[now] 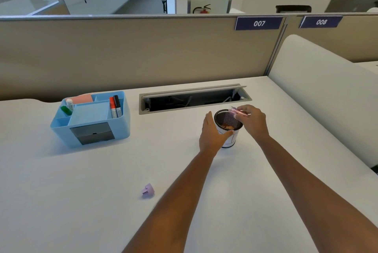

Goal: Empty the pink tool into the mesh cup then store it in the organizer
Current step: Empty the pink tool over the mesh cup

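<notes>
A black mesh cup (226, 118) with a white lining stands upright on the white desk, right of centre. My left hand (212, 136) wraps around its left side. My right hand (253, 119) holds a clear pink tool part (238, 112) tilted over the cup's right rim. Brownish bits lie at the cup's bottom. A separate small pink piece (147, 191) lies alone on the desk near the front. The light blue organizer (90, 118) sits at the far left of the desk, well away from both hands.
The organizer holds a red and a black marker (115, 106), a green item, a small white bottle and pink notes. An open cable tray slot (194, 98) runs behind the cup. A beige partition (143, 52) borders the back, a white curved divider (327, 97) the right.
</notes>
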Available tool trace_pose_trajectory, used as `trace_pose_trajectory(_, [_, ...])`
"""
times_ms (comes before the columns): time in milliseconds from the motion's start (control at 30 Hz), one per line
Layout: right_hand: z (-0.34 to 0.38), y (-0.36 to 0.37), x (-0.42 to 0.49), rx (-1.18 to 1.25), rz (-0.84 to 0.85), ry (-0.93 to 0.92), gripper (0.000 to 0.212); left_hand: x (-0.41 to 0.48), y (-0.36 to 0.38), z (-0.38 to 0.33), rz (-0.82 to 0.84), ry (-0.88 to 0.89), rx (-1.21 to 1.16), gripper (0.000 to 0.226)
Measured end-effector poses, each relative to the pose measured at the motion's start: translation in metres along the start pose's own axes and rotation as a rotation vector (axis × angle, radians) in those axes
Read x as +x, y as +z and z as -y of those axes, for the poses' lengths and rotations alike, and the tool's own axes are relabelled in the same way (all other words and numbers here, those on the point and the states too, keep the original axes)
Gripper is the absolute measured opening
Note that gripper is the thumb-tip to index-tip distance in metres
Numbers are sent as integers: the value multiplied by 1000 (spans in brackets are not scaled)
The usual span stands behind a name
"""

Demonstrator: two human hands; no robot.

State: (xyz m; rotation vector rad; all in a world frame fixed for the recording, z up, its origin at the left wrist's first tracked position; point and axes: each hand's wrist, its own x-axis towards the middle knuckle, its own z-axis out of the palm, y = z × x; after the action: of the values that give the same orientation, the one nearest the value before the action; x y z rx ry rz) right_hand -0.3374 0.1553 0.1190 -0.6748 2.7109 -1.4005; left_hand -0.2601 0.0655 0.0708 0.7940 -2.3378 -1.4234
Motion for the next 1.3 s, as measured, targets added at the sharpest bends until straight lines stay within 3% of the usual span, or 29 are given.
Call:
trace_pose_trajectory(200, [0, -1, 8, -121, 61, -33, 29, 16, 12, -9, 67, -12, -11, 105])
trace_pose_trajectory(400, [5, -2, 14, -198, 165, 17, 27, 20, 16, -6, 17, 13, -69, 90])
trace_pose_trajectory(600, [20, -7, 19, -276, 247, 49, 27, 20, 16, -3, 17, 19, -81, 91])
trace_pose_trajectory(1033, [29, -8, 13, -436, 168, 23, 26, 20, 16, -4, 34, -3, -72, 94])
trace_pose_trajectory(1200, [25, -11, 11, -287, 127, 59, 26, 19, 15, -6, 42, -15, -70, 94])
trace_pose_trajectory(1300, [20, -15, 7, -30, 70, 148, 28, 19, 14, -8, 52, -6, -59, 93])
